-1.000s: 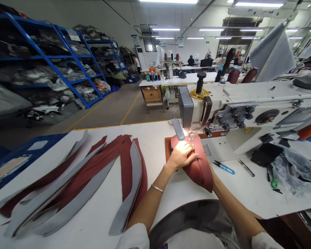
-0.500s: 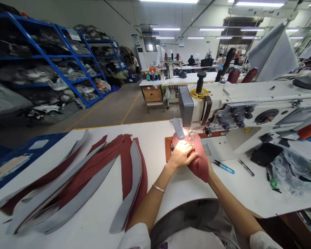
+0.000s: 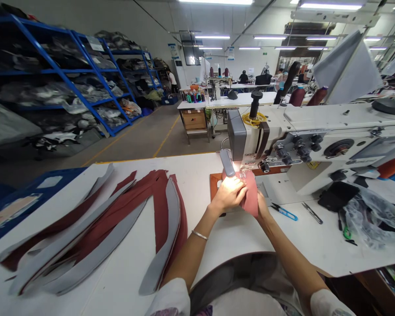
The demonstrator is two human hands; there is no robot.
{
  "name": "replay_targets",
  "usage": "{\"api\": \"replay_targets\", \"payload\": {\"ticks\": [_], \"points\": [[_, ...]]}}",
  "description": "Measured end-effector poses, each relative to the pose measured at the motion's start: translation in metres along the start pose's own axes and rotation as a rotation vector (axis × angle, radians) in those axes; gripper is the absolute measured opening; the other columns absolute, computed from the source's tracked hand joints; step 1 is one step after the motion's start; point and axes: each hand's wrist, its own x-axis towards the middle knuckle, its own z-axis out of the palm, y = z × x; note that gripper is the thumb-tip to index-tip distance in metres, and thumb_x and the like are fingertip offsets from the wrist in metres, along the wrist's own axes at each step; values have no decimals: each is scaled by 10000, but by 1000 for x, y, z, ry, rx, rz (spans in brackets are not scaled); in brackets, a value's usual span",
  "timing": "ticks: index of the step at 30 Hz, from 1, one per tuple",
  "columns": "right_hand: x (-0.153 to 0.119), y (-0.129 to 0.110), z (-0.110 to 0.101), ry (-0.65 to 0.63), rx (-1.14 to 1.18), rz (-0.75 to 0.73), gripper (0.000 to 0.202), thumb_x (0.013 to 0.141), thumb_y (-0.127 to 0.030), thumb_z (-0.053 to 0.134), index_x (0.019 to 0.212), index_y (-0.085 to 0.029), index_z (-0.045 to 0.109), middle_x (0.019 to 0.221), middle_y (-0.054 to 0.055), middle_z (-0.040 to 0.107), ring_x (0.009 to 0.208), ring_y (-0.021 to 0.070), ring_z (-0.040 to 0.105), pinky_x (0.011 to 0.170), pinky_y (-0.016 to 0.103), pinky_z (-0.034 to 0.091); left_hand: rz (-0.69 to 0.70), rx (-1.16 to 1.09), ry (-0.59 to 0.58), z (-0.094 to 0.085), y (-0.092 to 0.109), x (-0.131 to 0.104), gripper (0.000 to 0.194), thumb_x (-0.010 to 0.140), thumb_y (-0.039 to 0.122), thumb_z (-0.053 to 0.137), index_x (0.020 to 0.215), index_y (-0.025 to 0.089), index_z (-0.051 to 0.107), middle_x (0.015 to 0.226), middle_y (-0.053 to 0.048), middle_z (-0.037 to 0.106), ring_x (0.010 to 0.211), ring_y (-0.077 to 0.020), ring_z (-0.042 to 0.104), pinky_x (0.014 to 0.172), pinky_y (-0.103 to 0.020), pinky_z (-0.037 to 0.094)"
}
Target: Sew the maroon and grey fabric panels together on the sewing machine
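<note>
Maroon fabric panel (image 3: 251,199), long axis eleven-to-five o'clock. Left hand (image 3: 229,193): loosely open atop it, nearer metal presser foot (image 3: 242,174). Right hand (image 3: 263,206): four-o'clock edge, grip unclear.

On the tabletop (image 3: 306,245) to your right lie blue thread snips (image 3: 285,212), metal tweezers (image 3: 312,213) and a clear plastic bag (image 3: 365,221); blue shelving (image 3: 57,69) stands well off to your left.

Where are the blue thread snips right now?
Head view, right of center: the blue snips lie on the white table, just left of the metal tweezers, beyond the right forearm.
</note>
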Motion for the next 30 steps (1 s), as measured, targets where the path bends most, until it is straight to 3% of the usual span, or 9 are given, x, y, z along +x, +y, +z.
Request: {"api": "replay_targets", "payload": {"ticks": [7, 10, 15, 21, 26, 30], "points": [[3, -11, 9, -70, 180, 101, 254, 691, -359, 722, 841, -216, 576, 781, -5, 679, 774, 199, 665, 678, 321, 576, 38, 37, -60, -4, -7, 3, 280, 865, 209, 437, 1036, 181, 656, 934, -87, 659, 914, -232, 584, 879, -404, 452], [2, -14, 11, -109, 175, 108, 263, 687, -334, 728, 874, -226, 576, 701, -21, 653, 734, 193, 655, 608, 303, 569, 58, 32, -61, -5, -8, 3, 275, 901, 215, 408, 969, 181, 673, 891, -80, 655, 908, -224, 577, 884, -397, 448], [1, -13, 10, -119, 173, 80, 277, 703, -378, 737, 886, -217, 604, 753, -6, 662, 710, 174, 631, 611, 300, 563, 81, 21, -40, -3, -7, 1, 299, 964, 258, 385, 865, 186, 659, 907, -67, 667, 888, -203, 574, 854, -364, 443], [7, -5, 6, -116, 206, 52, 305, 672, -387, 774, 878, -201, 645, 846, 13, 679, 703, 160, 620, 642, 310, 563, 49, 33, -23, 1, -6, -2, 302, 979, 282, 363, 928, 183, 645, 962, -76, 673, 921, -209, 586, 880, -374, 439], [14, 1, 4, -96, 227, 42, 238, 680, -330, 766, 808, -177, 636, 790, 32, 679, 711, 170, 653, 677, 319, 567, -23, 59, 34, 9, -8, -4, 305, 981, 304, 367, 979, 175, 644, 962, -99, 667, 929, -219, 595, 858, -373, 447], [12, -5, -1, -135, 106, 43, 280, 705, -362, 732, 858, -171, 595, 795, 37, 675, 723, 175, 672, 693, 323, 575, -74, 85, 72, 15, -10, -5, 302, 982, 316, 382, 980, 188, 656, 957, -93, 672, 907, -205, 610, 841, -357, 454]]}}
